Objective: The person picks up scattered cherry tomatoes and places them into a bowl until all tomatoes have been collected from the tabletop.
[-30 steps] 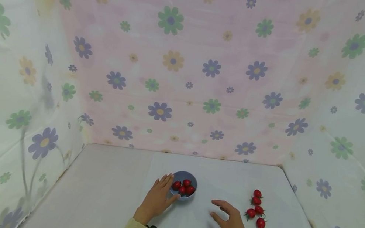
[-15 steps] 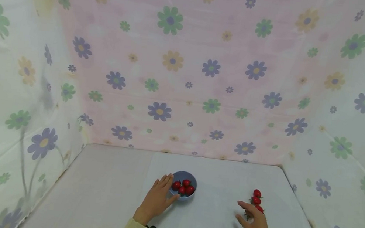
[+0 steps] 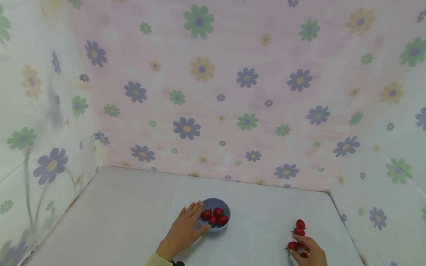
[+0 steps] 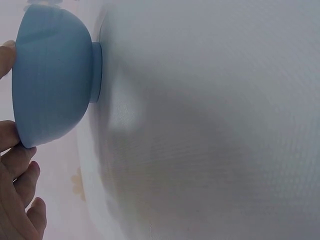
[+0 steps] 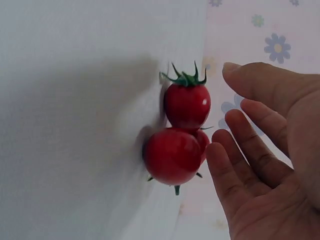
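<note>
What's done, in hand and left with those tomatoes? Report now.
Looks done: four tomatoes visible in the bowl. In hand: the left hand touches it; the right hand is at the loose tomatoes, apparently gripping none. Left: those loose tomatoes, some partly hidden, on the table.

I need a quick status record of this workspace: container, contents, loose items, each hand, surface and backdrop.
Bowl: blue, standing upright
Bowl contents: four red tomatoes visible
Loose tomatoes: red, green tops, to the right of the bowl; exact count unclear, partly hidden by the right hand
Left hand: at the bowl, thumb and fingers at its rim
Right hand: over the loose tomatoes, thumb and fingers apart, no tomato visibly gripped
Surface: white table
Backdrop: pink, flower-printed
</note>
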Motion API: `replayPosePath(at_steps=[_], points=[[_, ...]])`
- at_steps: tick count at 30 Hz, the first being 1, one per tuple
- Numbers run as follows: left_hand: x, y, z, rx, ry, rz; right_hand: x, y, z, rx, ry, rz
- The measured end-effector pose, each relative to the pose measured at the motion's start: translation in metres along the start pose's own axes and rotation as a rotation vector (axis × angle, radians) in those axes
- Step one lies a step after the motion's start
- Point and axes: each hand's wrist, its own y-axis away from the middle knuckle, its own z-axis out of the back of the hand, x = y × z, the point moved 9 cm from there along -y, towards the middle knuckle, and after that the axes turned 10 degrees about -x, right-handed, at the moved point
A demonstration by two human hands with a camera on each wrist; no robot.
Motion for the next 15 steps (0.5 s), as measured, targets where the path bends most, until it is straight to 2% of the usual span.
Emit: replayPosePath(at_steps=[10, 15], points=[[0.001, 0.0, -0.001, 0.012, -0.002, 0.006, -0.015, -0.004, -0.007, 0.116, 0.047, -0.127], [0.0, 0.001, 0.0, 0.007, -0.008, 0.002, -0.018, -0.006, -0.012, 0.147, 0.046, -0.141]])
